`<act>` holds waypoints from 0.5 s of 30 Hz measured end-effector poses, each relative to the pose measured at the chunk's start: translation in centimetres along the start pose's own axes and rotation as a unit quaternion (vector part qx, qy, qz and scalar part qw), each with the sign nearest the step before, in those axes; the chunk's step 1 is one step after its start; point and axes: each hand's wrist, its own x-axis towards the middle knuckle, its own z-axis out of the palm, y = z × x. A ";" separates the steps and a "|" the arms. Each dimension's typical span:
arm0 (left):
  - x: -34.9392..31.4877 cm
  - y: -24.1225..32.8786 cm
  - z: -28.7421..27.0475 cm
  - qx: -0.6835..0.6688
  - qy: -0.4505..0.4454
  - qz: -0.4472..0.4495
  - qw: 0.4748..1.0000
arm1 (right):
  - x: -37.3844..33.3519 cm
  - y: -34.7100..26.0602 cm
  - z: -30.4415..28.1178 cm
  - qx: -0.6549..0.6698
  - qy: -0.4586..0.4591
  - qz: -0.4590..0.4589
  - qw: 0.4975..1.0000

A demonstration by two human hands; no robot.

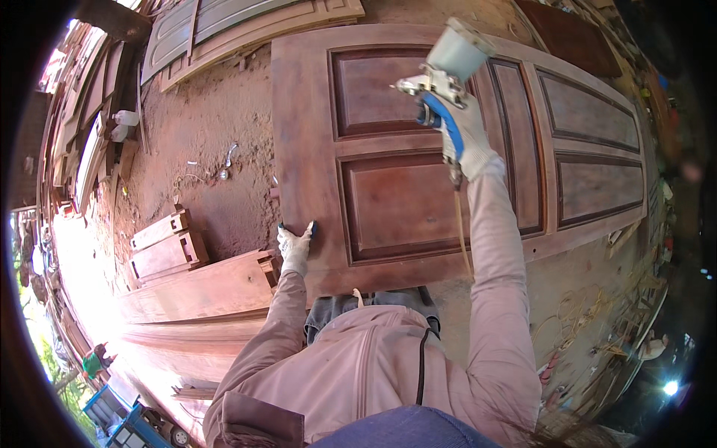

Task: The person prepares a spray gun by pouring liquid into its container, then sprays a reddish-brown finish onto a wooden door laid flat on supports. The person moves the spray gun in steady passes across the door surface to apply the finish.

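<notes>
My right hand (467, 134), in a white and blue work glove, is closed round the handle of a metal spray gun (442, 86). The gun's pale cup (461, 51) is on top, and its nozzle points left. A thin hose (461, 224) hangs from the base of the handle. Below the gun lies a reddish-brown panelled wooden door (403, 201), its panels uneven in colour. Low on the door's left edge, my gloved left hand (296, 248) grips the wood, with the thumb over the face and the other fingers along the side.
Stacked timber pieces (194, 291) lie beside my left forearm. More panelled doors (224, 33) rest at the far left, and a dark brown board (571, 37) at the far right. Loose hose or cord (571, 313) is coiled on the ground to the right. A blue vehicle (123, 418) stands lower left.
</notes>
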 end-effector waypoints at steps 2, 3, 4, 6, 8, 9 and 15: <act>0.6 -0.6 0.3 0.047 0.016 0.019 0.999 | 2.3 1.0 0.8 0.025 -0.014 0.014 0.999; 0.9 -1.0 0.5 0.068 0.025 0.027 0.997 | 3.0 1.1 0.7 0.021 -0.005 0.006 1.000; 1.2 -1.4 0.6 0.075 0.020 0.025 0.997 | 3.6 1.2 0.6 0.017 0.006 -0.002 1.000; 1.2 -1.3 0.7 0.078 0.013 0.018 0.997 | 4.9 1.5 -0.8 0.005 0.023 -0.016 1.000; 1.3 -1.5 0.7 0.080 0.009 0.020 0.997 | 5.2 1.1 -3.1 -0.034 0.061 -0.017 0.997; 1.2 -1.1 0.5 0.077 0.003 0.017 0.997 | 5.2 0.7 -4.2 -0.055 0.082 -0.018 0.995; 1.5 -1.7 0.7 0.067 0.001 0.028 0.997 | 3.9 -1.4 -9.7 -0.148 0.187 -0.067 0.969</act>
